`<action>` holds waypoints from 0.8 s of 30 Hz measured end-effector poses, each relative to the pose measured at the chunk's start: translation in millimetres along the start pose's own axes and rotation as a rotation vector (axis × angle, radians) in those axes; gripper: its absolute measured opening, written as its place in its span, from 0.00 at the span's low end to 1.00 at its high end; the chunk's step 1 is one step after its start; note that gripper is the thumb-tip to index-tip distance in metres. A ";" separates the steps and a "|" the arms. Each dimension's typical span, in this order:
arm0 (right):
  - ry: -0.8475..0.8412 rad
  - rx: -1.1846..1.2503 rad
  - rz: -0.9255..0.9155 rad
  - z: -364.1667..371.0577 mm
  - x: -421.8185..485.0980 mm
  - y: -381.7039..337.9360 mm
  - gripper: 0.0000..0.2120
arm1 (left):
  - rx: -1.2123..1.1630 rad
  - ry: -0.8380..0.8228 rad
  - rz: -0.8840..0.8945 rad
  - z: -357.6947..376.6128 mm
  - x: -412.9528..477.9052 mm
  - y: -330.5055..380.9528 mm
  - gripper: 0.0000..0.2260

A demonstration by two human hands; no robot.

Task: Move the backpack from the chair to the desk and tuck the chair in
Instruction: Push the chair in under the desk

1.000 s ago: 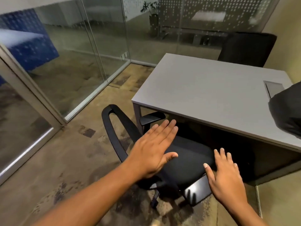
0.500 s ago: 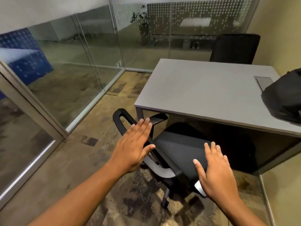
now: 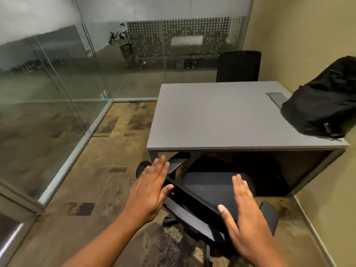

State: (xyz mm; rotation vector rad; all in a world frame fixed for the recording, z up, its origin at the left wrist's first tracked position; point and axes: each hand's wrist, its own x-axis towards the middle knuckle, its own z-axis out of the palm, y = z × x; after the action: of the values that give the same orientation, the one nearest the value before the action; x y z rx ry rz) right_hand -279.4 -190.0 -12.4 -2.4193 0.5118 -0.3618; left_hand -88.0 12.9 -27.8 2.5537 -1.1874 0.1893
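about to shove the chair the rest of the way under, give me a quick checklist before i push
1. Black fabric backpack off the chair and on the grey rectangular desk: ok.
2. Seat of the black swivel office chair bare: ok.
3. Left hand open and flat at the backrest's edge: ok; firm contact: cannot tell.
4. Right hand open and flat on the backrest: ok.
5. Chair armrest low enough to pass under the desk edge: cannot tell.
6. Space under the desk free of obstacles: cannot tell, it is dark.

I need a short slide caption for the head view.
Open hands at the chair back; backpack already on desk.
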 end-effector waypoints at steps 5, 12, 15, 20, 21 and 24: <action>-0.003 -0.166 0.068 58.6 7.2 -35.7 0.36 | -0.044 -0.085 0.068 8.2 18.6 -58.2 0.30; -0.043 -0.272 0.242 76.1 1.6 -40.2 0.34 | -0.047 -0.202 0.199 31.4 30.5 -75.8 0.27; -0.050 -0.358 0.281 80.1 -0.3 -37.1 0.33 | -0.035 -0.217 0.192 35.2 31.6 -76.5 0.26; -0.020 -0.405 0.354 85.9 -12.6 -34.4 0.29 | -0.031 -0.256 0.194 34.0 34.3 -75.2 0.24; -0.009 -0.425 0.377 87.6 -15.8 -33.9 0.29 | -0.029 -0.258 0.201 34.0 34.5 -75.8 0.23; 0.039 -0.498 0.403 92.1 -20.3 -31.7 0.28 | -0.029 -0.251 0.208 32.4 34.8 -75.5 0.23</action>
State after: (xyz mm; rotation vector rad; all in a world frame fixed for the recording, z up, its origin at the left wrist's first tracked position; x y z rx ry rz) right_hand -254.2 -109.5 -65.2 -2.6863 1.2012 -0.1118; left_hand -8.3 22.5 -66.9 2.4802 -1.5368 -0.1049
